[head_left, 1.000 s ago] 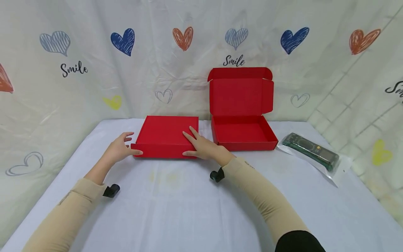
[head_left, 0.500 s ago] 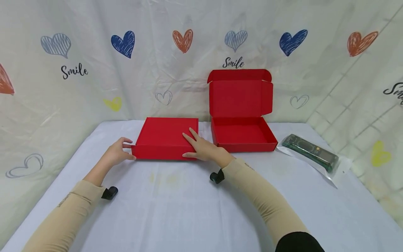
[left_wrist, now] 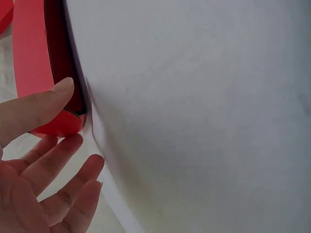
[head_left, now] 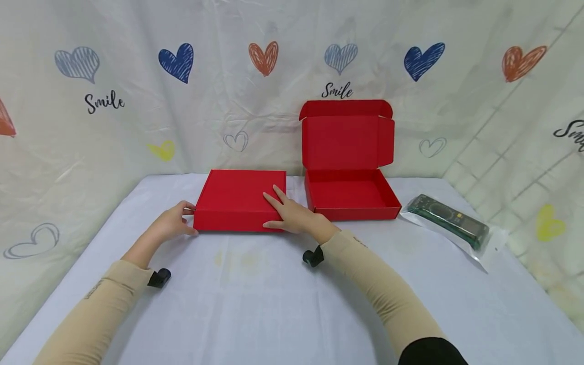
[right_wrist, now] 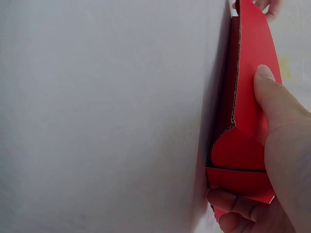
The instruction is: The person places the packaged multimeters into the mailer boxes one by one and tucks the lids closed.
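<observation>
The left flap (left_wrist: 60, 124) no longer sticks out: our left hand (head_left: 172, 222) pinches the red box (head_left: 237, 197) there, our right hand (head_left: 293, 214) grips its other corner; closing seems advanced

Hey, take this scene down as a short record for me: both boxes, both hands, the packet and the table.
left box: red, lid down, front flap over the front
right box: red, lid standing open, nothing seen inside
left hand: at the left box's front left corner, thumb on the front flap
right hand: at its front right corner, fingers spread on the lid
packet: dark item in clear plastic, right of the right box
table: white cloth
</observation>
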`<state>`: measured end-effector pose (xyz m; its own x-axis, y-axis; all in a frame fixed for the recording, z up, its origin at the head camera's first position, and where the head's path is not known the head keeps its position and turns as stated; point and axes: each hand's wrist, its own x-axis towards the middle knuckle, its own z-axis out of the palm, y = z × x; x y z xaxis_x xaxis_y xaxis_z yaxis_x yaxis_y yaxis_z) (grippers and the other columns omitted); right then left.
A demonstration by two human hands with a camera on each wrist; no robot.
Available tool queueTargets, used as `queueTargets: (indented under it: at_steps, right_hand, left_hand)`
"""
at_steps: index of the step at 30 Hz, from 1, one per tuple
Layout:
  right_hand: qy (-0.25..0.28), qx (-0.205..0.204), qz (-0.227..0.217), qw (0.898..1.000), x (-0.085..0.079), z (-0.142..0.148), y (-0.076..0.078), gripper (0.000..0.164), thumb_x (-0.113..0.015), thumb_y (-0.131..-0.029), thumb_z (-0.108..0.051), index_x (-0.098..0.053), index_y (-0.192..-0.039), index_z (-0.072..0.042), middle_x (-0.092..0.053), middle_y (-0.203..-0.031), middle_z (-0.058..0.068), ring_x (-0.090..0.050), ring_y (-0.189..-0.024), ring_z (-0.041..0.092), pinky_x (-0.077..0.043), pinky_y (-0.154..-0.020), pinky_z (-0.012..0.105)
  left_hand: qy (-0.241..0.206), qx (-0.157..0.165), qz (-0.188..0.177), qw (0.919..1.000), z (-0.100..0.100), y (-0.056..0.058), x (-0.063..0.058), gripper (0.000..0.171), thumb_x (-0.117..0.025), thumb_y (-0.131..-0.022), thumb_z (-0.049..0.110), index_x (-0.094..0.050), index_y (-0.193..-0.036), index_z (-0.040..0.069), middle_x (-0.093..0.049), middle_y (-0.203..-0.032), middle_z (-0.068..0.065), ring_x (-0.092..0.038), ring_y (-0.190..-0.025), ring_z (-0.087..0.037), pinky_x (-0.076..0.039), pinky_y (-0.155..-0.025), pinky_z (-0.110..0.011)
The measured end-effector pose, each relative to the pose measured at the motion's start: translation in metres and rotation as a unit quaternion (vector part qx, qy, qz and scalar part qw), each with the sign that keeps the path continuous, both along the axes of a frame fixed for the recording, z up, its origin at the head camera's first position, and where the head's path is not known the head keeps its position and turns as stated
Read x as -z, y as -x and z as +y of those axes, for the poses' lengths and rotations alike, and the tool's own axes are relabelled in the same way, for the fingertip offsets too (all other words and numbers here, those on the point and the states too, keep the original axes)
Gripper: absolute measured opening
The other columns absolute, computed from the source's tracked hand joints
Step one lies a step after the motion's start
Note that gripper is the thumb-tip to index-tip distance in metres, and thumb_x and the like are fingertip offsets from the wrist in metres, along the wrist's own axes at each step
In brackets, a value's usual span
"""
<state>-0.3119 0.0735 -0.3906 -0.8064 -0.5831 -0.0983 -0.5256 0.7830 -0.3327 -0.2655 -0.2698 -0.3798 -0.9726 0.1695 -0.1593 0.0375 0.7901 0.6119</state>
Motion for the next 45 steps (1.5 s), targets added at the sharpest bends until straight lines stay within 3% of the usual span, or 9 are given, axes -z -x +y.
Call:
queueTargets:
  at_steps: [6,17,23,30,45]
  right_hand:
    - [-0.002,-0.001,0.002,1.0,-0.001,0.0,0.0,0.096,-0.068,-0.095,-0.052,-0.011,-0.167,-0.025,0.004,-0.172,0.008,-0.034,-0.147,0.034,-0.052,-0.102,0.038]
    - [0.0,-0.004,-0.004,1.0,-0.005,0.002,-0.002,0.096,-0.067,-0.095,-0.054,-0.011,-0.167,-0.024,0.005,-0.172,0.008,-0.03,-0.149,0.034,-0.05,-0.104,0.04]
    - [0.003,-0.005,-0.015,1.0,-0.007,0.004,-0.001,0.095,-0.066,-0.095,-0.055,-0.011,-0.167,-0.025,0.005,-0.172,0.007,-0.027,-0.15,0.034,-0.05,-0.104,0.04]
    - [0.003,-0.009,-0.023,1.0,-0.007,0.005,-0.001,0.094,-0.064,-0.096,-0.057,-0.009,-0.167,-0.026,0.008,-0.172,0.005,-0.027,-0.15,0.034,-0.051,-0.103,0.039]
    - [0.006,-0.008,-0.027,1.0,-0.005,0.004,0.0,0.094,-0.064,-0.096,-0.057,-0.01,-0.167,-0.027,0.007,-0.172,0.005,-0.022,-0.152,0.033,-0.049,-0.106,0.041]
  left_hand:
    - [0.009,0.002,0.001,1.0,-0.001,0.001,-0.001,0.067,-0.08,-0.085,0.007,-0.04,-0.137,-0.009,-0.047,-0.144,-0.036,-0.05,-0.124,-0.051,-0.045,-0.1,-0.061]
    - [0.022,0.048,-0.012,0.9986,-0.007,0.001,-0.011,0.064,-0.078,-0.087,0.011,-0.045,-0.136,-0.014,-0.049,-0.141,-0.037,-0.052,-0.122,-0.051,-0.046,-0.101,-0.061]
    - [0.008,0.067,-0.03,0.9973,-0.008,0.0,-0.018,0.063,-0.076,-0.088,0.01,-0.046,-0.137,-0.019,-0.052,-0.138,-0.037,-0.053,-0.122,-0.052,-0.046,-0.102,-0.059]
    - [-0.001,0.063,-0.057,0.9963,-0.006,-0.001,-0.022,0.062,-0.074,-0.088,0.008,-0.047,-0.137,-0.02,-0.06,-0.131,-0.033,-0.06,-0.116,-0.045,-0.048,-0.1,-0.057]
    - [-0.021,0.075,-0.074,0.9942,-0.011,-0.002,-0.024,0.063,-0.071,-0.091,0.009,-0.044,-0.139,-0.021,-0.06,-0.132,-0.033,-0.057,-0.122,-0.048,-0.045,-0.102,-0.061]
